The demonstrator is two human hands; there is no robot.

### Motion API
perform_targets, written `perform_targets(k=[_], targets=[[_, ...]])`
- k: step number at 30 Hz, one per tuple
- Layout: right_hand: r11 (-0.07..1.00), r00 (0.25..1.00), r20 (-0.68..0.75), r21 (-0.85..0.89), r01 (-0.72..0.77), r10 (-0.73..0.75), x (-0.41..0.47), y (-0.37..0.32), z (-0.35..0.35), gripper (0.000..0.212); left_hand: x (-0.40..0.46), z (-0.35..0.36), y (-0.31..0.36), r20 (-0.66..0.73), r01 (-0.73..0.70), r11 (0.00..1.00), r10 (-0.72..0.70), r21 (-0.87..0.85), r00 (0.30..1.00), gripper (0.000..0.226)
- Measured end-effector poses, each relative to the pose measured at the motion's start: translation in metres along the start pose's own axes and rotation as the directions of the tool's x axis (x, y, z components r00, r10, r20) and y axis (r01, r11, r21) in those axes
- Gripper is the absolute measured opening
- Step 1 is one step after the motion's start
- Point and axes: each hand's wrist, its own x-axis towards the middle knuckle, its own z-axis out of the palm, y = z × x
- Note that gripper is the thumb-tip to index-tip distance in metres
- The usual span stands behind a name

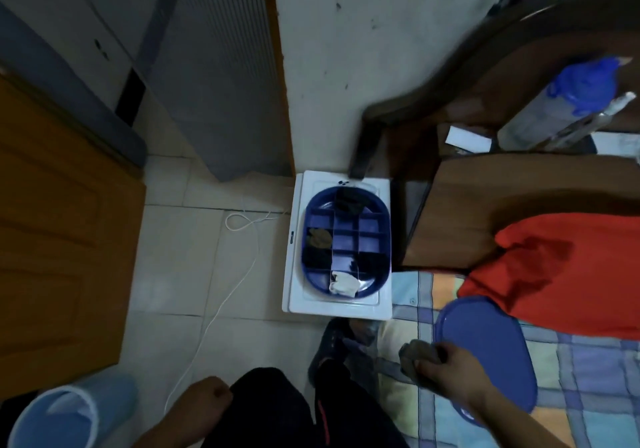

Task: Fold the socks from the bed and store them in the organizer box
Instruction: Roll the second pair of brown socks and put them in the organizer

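1. You are well into the job: several compartments of the blue organizer box (pixel 386 236) already hold socks, and the middle and right cells at the centre look bare.
2. Your right hand (pixel 446 361) grips a folded grey-brown sock (pixel 414 356) at 5 o'clock, over the edge of the bed (pixel 588 395), well apart from the box.
3. Your left hand (pixel 207 394) hangs at 7 o'clock, fingers curled, holding nothing.
4. In the box: a dark sock at 12 o'clock, a brownish one at 9, dark ones at 7 and 4, a white sock (pixel 344 283) at 6.
5. The box sits on a white stand (pixel 294 291); its blue lid (pixel 485 354) lies on the bed at your right.
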Motion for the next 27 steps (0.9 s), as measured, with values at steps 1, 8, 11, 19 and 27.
perform_targets(k=[1,8,11,19,27], targets=[[0.999,0.999,-0.008,-0.008,0.033,-0.033,0.018,-0.016,-0.006,0.017,0.010,-0.010,0.017,-0.021,-0.003,1.000,0.003,-0.016,1.000,0.025],[0.986,0.984,-0.095,0.061,0.155,-0.149,0.136,-0.099,0.011,0.035,0.132,-0.039,0.126,-0.034,-0.137,0.985,0.135,-0.100,0.990,0.020],[0.970,0.948,-0.203,-0.047,0.240,-0.245,0.182,-0.125,0.030,0.052,0.195,-0.042,0.165,-0.109,-0.146,0.970,0.127,-0.194,0.986,0.046],[0.734,0.675,-0.321,-0.454,0.505,-0.664,0.244,-0.167,0.076,0.050,0.277,-0.043,0.221,-0.379,-0.405,0.847,0.269,-0.344,0.885,0.033],[0.590,0.538,-0.294,-0.603,0.537,-0.790,0.257,-0.160,0.090,0.049,0.292,-0.030,0.220,-0.459,-0.490,0.780,0.297,-0.390,0.837,0.030]])
